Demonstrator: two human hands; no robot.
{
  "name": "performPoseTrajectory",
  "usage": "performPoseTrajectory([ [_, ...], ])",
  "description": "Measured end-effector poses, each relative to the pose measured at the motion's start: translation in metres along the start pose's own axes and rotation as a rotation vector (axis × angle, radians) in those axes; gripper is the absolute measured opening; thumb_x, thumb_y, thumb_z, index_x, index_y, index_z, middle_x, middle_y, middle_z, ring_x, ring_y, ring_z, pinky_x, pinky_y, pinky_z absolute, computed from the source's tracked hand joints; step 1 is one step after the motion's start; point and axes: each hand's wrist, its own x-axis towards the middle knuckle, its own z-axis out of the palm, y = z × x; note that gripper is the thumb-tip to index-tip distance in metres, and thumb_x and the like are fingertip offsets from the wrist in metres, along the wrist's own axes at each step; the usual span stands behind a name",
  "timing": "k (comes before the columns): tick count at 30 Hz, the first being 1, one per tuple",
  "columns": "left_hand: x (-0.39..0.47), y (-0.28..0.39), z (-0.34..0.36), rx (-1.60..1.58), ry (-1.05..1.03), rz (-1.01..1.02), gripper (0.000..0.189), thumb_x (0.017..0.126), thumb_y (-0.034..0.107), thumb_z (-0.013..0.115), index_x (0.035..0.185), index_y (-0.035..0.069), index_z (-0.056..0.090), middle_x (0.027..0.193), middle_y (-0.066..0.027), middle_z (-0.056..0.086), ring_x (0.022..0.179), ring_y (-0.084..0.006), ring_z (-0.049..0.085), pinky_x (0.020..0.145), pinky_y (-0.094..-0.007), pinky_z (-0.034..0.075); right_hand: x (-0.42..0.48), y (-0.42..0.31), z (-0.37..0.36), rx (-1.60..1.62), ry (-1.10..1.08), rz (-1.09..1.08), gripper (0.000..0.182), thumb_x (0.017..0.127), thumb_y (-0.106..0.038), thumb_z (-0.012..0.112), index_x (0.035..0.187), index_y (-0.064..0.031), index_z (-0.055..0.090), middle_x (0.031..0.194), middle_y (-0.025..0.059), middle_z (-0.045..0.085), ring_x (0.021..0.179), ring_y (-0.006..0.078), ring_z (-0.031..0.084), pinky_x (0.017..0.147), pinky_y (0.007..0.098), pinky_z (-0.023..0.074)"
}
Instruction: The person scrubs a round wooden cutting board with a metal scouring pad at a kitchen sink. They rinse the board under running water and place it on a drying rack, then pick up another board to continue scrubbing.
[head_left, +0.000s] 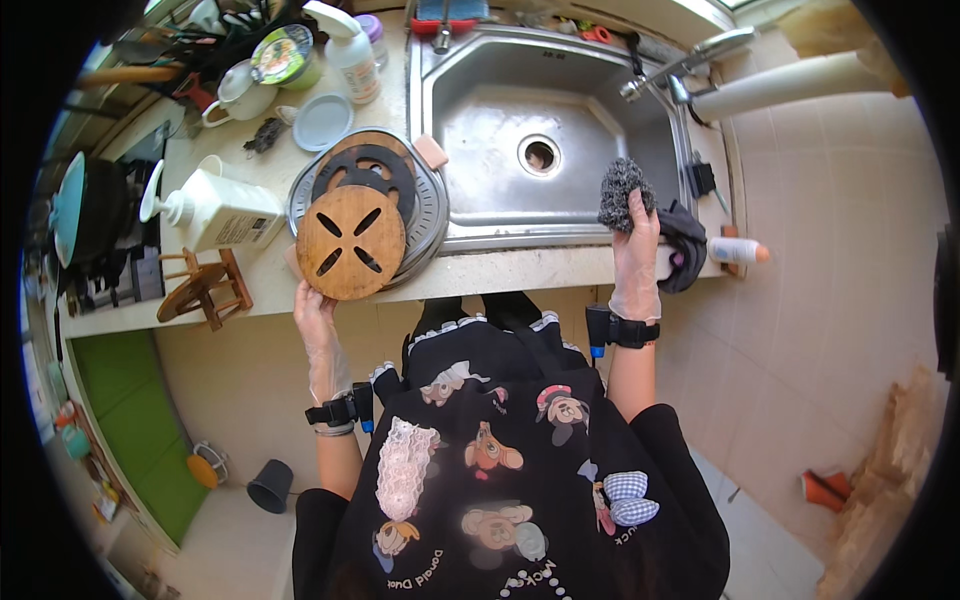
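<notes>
Both hands wear clear disposable gloves. My left hand (315, 315) grips the near edge of a round wooden trivet (350, 244) with slots cut in a cross. Beneath that trivet lie a dark cut-out trivet (397, 176), another round wooden piece (382, 140) and a perforated round metal tray (429, 210). My right hand (636, 259) holds a grey scouring pad (626, 195) at the near right corner of the stainless steel sink (510, 124). The sink's drain (539, 155) is in view, and its faucet (686, 64) reaches in from the far right.
Left of the trivets stand a white pump bottle (225, 206) and a small wooden stand (206, 285). A spray bottle (352, 60), a lidded tub (285, 56) and a pale blue lid (322, 121) are farther back. A dark cloth (684, 251) hangs at the counter's right edge, near a white bottle (739, 250).
</notes>
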Motion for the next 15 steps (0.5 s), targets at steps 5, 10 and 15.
performPoseTrajectory([
  [5, -0.014, 0.028, 0.025, -0.035, -0.008, -0.038, 0.04, 0.094, 0.024, 0.049, 0.126, 0.002, 0.041, 0.12, -0.011, 0.053, 0.11, -0.0224, 0.053, 0.092, -0.0371, 0.044, -0.015, -0.006, -0.003, 0.055, 0.01, 0.019, 0.031, 0.09, -0.019, 0.059, 0.113, 0.0001, 0.055, 0.102, 0.0068, 0.062, 0.089, 0.0158, 0.062, 0.073, 0.0284, 0.0518],
  [10, -0.008, 0.027, 0.026, 0.176, -0.033, 0.001, 0.043, 0.092, 0.021, 0.057, 0.125, 0.001, 0.038, 0.113, -0.0118, 0.055, 0.102, -0.0185, 0.056, 0.085, -0.0318, 0.047, -0.014, 0.001, -0.029, 0.05, 0.042, 0.026, 0.03, 0.09, -0.021, 0.06, 0.112, -0.0006, 0.056, 0.104, 0.0065, 0.062, 0.09, 0.0165, 0.061, 0.076, 0.0319, 0.0523],
  [15, -0.019, 0.027, 0.039, 0.269, 0.026, 0.172, 0.042, 0.091, 0.016, 0.057, 0.125, 0.001, 0.037, 0.109, -0.0095, 0.057, 0.095, -0.0148, 0.057, 0.08, -0.0272, 0.046, 0.005, 0.003, -0.052, 0.07, 0.034, 0.043, 0.03, 0.089, -0.02, 0.061, 0.111, -0.0006, 0.057, 0.102, 0.0062, 0.062, 0.089, 0.0158, 0.06, 0.077, 0.031, 0.0505],
])
